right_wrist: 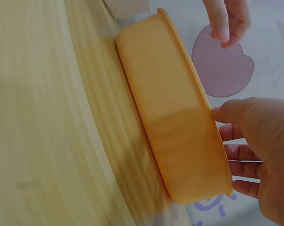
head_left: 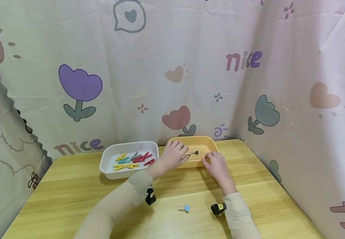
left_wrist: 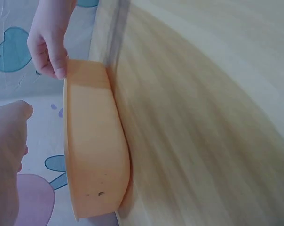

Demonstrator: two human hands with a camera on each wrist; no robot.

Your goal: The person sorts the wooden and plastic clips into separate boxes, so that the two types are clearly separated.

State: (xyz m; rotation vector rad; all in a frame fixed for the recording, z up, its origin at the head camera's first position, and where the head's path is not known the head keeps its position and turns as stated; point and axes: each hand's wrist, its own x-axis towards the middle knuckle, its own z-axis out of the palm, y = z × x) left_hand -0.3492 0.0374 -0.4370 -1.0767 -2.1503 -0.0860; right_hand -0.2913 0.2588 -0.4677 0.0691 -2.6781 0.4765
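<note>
An orange tray (head_left: pixel 206 143) stands at the back of the wooden table (head_left: pixel 71 199), and each wrist view shows its side wall (left_wrist: pixel 95 150) (right_wrist: pixel 175 117). My left hand (head_left: pixel 173 154) reaches over its left rim and pinches a small wooden peg with a green head (head_left: pixel 192 153) above the tray's inside. At the front right rim my right hand (head_left: pixel 215 162) grips the edge, thumb outside (right_wrist: pixel 219 113) and fingers (right_wrist: pixel 240 153) inside. From the left wrist view, the right hand (left_wrist: pixel 50 42) pinches the rim.
A white tray (head_left: pixel 106 159) holding several coloured clothes pegs (head_left: pixel 133 159) sits just left of the orange one. A small peg with a blue head (head_left: pixel 184 208) lies on the table near the front. Patterned cloth walls (head_left: pixel 295 99) close in the back and sides.
</note>
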